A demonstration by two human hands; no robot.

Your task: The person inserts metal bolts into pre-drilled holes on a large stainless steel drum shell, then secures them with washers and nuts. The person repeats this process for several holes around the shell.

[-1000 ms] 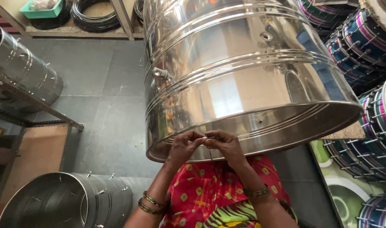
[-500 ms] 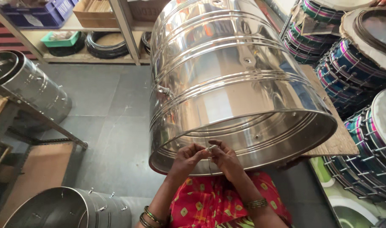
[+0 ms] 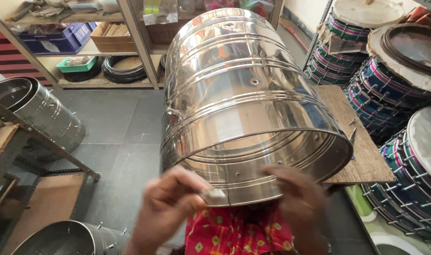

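The big steel drum shell [image 3: 243, 104] lies on its side in front of me, its open mouth tipped toward my lap and its far end resting against the wooden board [image 3: 361, 156] on my right. It is round and polished, so I judge the main risk is that it rolls or slides off that board if I push on the rim unevenly; it could knock into the stacked drums [image 3: 390, 89] beside it.

My left hand [image 3: 170, 208] sits at the lower rim, its fingers [image 3: 199, 189] pinched together on a small pale piece [image 3: 216, 194] right against the edge. That piece is blurred, and I cannot tell what it is. A loose pinch could drop it into my lap or onto the floor [image 3: 116, 132].

My right hand [image 3: 298, 203] is just beside the same rim; motion blur hides whether its fingers are together or apart. The thin metal edge looks sharp, so a slip here could cut a fingertip.
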